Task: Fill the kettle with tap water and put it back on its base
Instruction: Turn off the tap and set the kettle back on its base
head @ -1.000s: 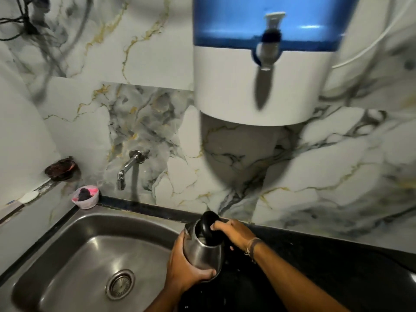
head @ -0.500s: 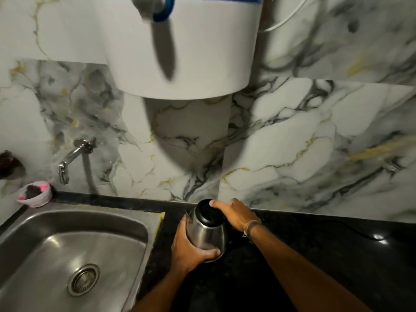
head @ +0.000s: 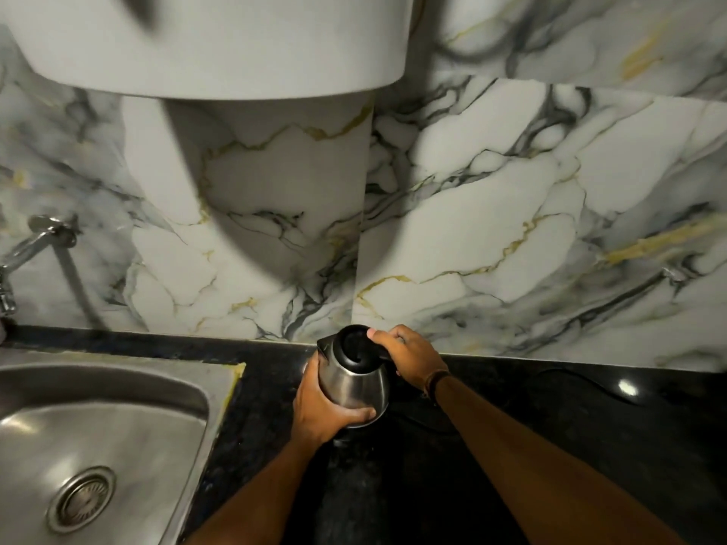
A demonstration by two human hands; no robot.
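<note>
A steel kettle (head: 351,383) with a black lid stands upright over the black counter (head: 550,434), close to the marble wall. My left hand (head: 320,407) wraps around its lower body from the left. My right hand (head: 409,357) grips the black handle at the top right, thumb on the lid's edge. The lid is down. The kettle's base is hidden in the dark under it. The wall tap (head: 23,253) sticks out at the far left, above the steel sink (head: 118,446).
A white water purifier (head: 220,45) hangs on the wall above the kettle. A dark cable (head: 582,381) runs along the counter to the right. The sink drain (head: 80,499) lies at the lower left.
Both hands have carried the kettle right, from the sink's edge to over the counter. The view has swung right and down, so the tap and sink slid left.
</note>
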